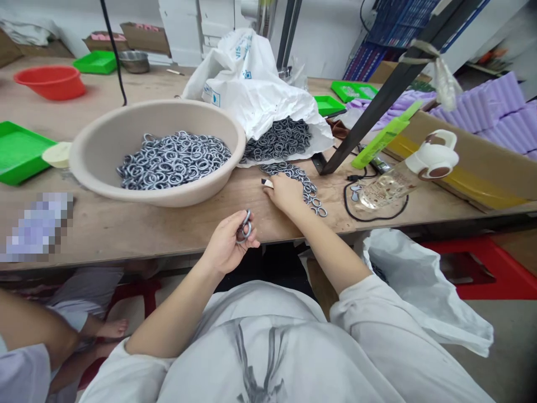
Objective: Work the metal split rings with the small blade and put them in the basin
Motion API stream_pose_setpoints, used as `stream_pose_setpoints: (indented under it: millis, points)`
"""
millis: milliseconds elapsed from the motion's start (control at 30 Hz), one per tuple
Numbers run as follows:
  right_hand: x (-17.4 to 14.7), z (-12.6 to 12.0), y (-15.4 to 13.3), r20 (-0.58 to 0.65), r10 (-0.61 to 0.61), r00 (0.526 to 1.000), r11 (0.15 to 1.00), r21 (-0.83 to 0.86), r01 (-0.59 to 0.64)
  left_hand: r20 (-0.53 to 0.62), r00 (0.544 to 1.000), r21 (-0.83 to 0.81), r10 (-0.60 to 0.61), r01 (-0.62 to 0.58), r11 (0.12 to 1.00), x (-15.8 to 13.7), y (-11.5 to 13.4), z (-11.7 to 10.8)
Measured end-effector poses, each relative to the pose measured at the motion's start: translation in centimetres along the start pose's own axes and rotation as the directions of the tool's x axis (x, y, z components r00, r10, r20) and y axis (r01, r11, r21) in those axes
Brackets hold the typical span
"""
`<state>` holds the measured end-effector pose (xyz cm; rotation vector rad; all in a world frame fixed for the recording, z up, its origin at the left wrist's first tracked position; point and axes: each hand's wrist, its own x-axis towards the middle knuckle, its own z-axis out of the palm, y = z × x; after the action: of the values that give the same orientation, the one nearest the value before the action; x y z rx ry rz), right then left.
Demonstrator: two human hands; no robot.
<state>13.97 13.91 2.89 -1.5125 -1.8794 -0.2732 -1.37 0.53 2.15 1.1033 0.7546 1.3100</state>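
My left hand (230, 242) is closed around a few grey rings (244, 229) near the front edge of the table. At the loose pile of grey rings (310, 193) is my right hand (287, 193), its fingers bent down and partly hidden. A small white piece with a dark tip (267, 183) sticks out between its thumb and fingers; its kind is unclear. More rings, shiny grey, fill part of a large beige basin (96, 134) to the left. Darker rings (281, 139) spill from the mouth of a white sack (268, 95) behind the pile.
A slanted dark metal post (377, 89) rises right of the sack. Beyond it lie a clear bottle (390, 182), a black cable (377, 217) and a carton (474, 157) with purple pieces. Left stand green trays (25, 148) and a red basin (50, 81). Another person's leg (33, 324) shows lower left.
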Motion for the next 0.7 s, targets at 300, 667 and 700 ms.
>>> stream_pose_setpoints:
  millis: [300, 667, 700]
  points:
    - [0.5, 0.0, 0.7, -0.056, 0.006, 0.998, 1.0, -0.006, -0.006, -0.121, 0.99, -0.151, -0.07, 0.052, 0.987, 1.6, 0.7, -0.8]
    - [0.3, 0.5, 1.6, -0.079, -0.029, 0.996, 0.807, 0.587, 0.07, -0.135, 0.988, 0.031, 0.076, -0.073, 0.997, 2.4, -0.1, -0.8]
    - [-0.6, 0.4, 1.7, -0.058, -0.062, 0.996, 0.635, 0.768, 0.084, -0.127, 0.984, 0.099, 0.127, -0.115, 0.988, 2.6, -0.3, -0.7]
